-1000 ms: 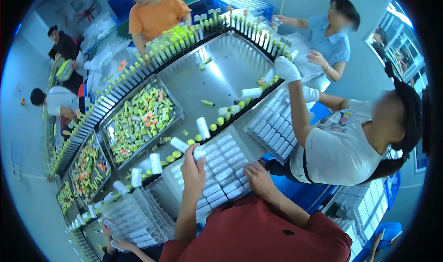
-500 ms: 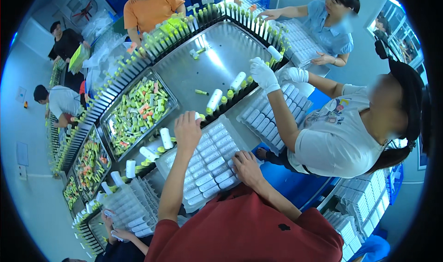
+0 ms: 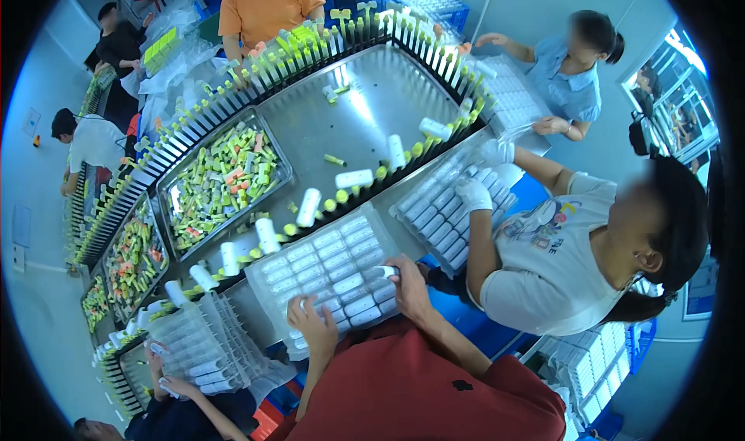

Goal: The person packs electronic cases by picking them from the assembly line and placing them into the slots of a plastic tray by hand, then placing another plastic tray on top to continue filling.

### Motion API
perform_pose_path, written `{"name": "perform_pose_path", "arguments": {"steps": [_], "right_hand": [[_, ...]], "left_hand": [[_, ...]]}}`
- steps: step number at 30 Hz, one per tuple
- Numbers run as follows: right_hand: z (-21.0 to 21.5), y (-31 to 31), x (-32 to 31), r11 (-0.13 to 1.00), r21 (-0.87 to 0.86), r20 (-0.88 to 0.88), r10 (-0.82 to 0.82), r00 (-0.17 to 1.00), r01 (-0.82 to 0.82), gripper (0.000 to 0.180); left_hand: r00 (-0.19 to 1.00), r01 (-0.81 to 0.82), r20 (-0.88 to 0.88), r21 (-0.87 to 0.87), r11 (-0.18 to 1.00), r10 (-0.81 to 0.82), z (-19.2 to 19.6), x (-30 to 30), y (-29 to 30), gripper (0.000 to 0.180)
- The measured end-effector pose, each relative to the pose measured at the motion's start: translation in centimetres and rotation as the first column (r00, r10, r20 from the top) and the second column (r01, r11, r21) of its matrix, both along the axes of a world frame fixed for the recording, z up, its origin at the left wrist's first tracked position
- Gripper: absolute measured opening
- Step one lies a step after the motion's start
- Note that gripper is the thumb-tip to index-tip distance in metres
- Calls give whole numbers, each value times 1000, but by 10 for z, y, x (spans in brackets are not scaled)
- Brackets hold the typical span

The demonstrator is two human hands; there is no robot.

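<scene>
A clear plastic tray lies in front of me, filled with rows of white rounded plastic cases. Above its right side, my right hand is closed on one white plastic case, whose end pokes out past the fingers. At the tray's near left part, my left hand has its fingers curled round another white case; the fingers partly hide it. Just beyond the tray runs a line of yellow-green pegs, some carrying white cases.
Metal trays of yellow-green and orange pieces sit inside the peg line. At right, a gloved co-worker's hand touches another filled tray. At lower left, another person's hands are by stacked trays. Other people stand across the line.
My left hand has come back from the peg line to the tray's near left part. My right hand has risen off the tray's right edge with a case in it. The pegs have shifted.
</scene>
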State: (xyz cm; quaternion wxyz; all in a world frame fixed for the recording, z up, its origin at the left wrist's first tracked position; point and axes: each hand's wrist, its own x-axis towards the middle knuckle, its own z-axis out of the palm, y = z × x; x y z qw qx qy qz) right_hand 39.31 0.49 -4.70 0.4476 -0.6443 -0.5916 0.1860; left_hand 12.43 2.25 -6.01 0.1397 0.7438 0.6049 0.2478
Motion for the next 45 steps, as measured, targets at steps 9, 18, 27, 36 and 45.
{"name": "perform_pose_path", "arguments": {"steps": [9,18,27,36,45], "right_hand": [[-7,38,2,985,-134,-378,-155,913,112,36],[104,160,94,846,443,334,-462,821,296,39],[89,260,93,915,-192,753,-95,651,355,26],[23,247,28,915,-55,719,-241,652,399,29],[4,80,-21,954,-279,514,243,823,-107,35]], "left_hand": [[990,126,-41,-216,968,-138,8,-16,1,34],[997,68,28,-16,998,-67,13,-11,10,37],[861,-70,464,-296,953,208,27,-8,7,29],[868,34,482,-294,955,118,31,7,-8,38],[802,329,565,-151,932,-191,113,88,51,28]]}}
